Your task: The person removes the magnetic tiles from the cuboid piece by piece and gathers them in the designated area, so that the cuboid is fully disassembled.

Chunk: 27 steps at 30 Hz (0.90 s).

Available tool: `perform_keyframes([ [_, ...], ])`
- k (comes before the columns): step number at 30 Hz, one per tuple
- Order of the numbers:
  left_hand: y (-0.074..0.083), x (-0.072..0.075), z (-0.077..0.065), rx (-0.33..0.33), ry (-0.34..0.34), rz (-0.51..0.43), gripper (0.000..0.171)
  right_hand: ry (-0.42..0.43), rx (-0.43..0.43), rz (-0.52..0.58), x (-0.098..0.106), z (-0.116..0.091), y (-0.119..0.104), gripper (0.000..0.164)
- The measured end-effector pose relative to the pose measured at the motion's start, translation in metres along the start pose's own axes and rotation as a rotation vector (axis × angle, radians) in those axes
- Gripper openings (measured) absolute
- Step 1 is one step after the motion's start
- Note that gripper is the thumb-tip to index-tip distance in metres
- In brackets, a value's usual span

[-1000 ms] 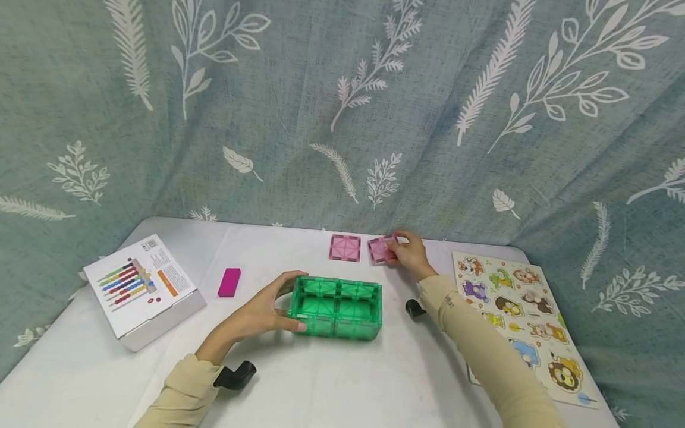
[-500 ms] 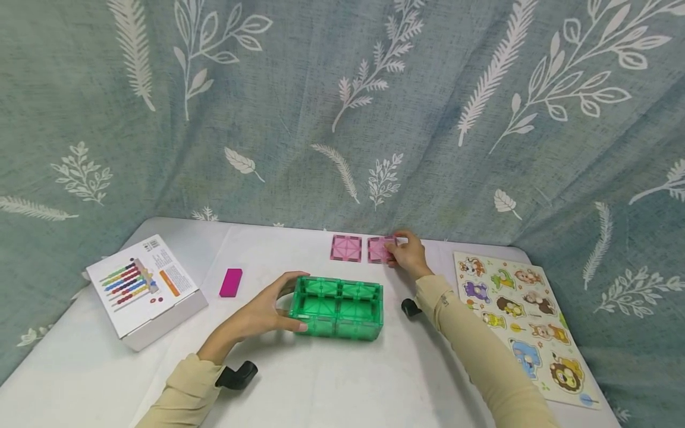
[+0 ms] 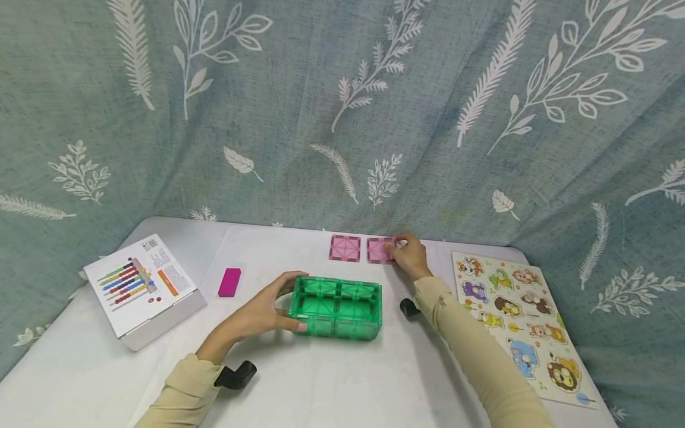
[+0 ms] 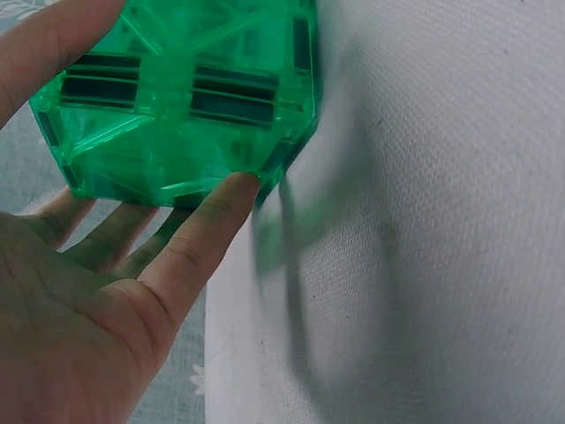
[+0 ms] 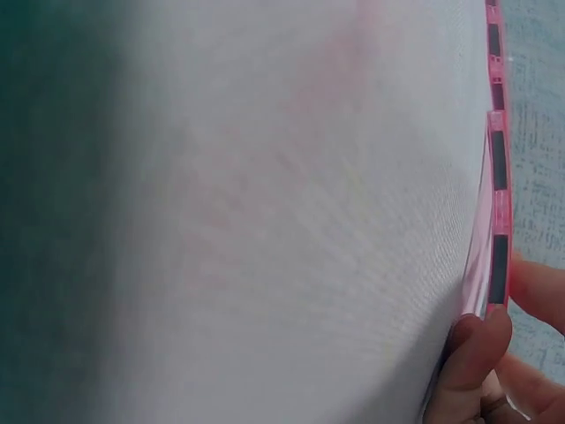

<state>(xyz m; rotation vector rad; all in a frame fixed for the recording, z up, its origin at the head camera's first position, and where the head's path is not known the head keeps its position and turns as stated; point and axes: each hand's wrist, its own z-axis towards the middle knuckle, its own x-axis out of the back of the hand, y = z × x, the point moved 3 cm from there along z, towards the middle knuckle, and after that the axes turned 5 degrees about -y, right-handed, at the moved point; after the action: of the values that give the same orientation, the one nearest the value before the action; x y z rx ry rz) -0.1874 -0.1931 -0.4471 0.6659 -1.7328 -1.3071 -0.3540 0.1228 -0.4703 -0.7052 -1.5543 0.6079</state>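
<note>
My left hand [image 3: 255, 314] grips the left end of a green see-through box of magnetic tiles [image 3: 355, 329], open at the top with two compartments. In the left wrist view the thumb lies on one side of the green tiles [image 4: 168, 141] and the fingers on another. Behind the box, my right hand [image 3: 412, 258] pinches the right edge of a pink magnetic tile [image 3: 377, 250]. A second pink magnetic tile [image 3: 345, 248] lies flat to its left, a narrow gap apart. The right wrist view shows the pinched pink tile [image 5: 499, 208] edge-on, between thumb and fingers.
A magenta block [image 3: 229, 282] lies left of the box. Farther left is a white carton [image 3: 160, 315] with a bead-toy picture. At the right, an animal puzzle board [image 3: 516, 327] lies partly under my right sleeve. A patterned curtain [image 3: 289, 119] hangs behind the white table [image 3: 332, 386].
The right pink tile has turned from slightly skewed to square with the left one. My right hand has shifted a little with it. The left hand and green box have stayed put.
</note>
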Motion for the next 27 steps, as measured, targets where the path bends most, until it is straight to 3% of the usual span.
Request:
perform_keyframes([
  [15, 0.0006, 0.0000, -0.0007, 0.024, 0.004, 0.014, 0.095, -0.029, 0.028, -0.079, -0.0004, -0.0037, -0.0029, 0.054],
  [27, 0.0004, -0.0005, -0.0005, 0.036, -0.002, 0.020, 0.098, -0.030, 0.000, -0.108, -0.0010, -0.0059, -0.0047, 0.050],
])
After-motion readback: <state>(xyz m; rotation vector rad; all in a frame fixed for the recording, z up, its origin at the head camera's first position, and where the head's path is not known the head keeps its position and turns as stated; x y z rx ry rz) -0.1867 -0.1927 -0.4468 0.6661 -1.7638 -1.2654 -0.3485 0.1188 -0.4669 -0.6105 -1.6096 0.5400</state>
